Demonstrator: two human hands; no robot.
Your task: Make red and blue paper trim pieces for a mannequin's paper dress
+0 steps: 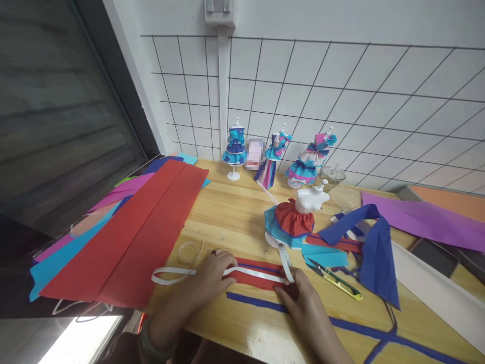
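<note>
A red strip of cloth-like material lies flat on the wooden table with a thin blue line along it. Across it runs a white measuring tape, faint marks showing near its right end. My left hand pinches the tape at the strip's left end, and a loop of tape sticks out beyond. At the right end my right hand closes thumb and fingers on tape and strip edge. A narrow blue strip lies nearer me. Just behind stands a small white mannequin in a red-and-light-blue skirt.
Yellow-handled thread snips lie right of my right hand, beside dark blue material. Large red sheets cover coloured ones at left. Several dressed mini mannequins, one in blue, stand by the wall near a glass jar.
</note>
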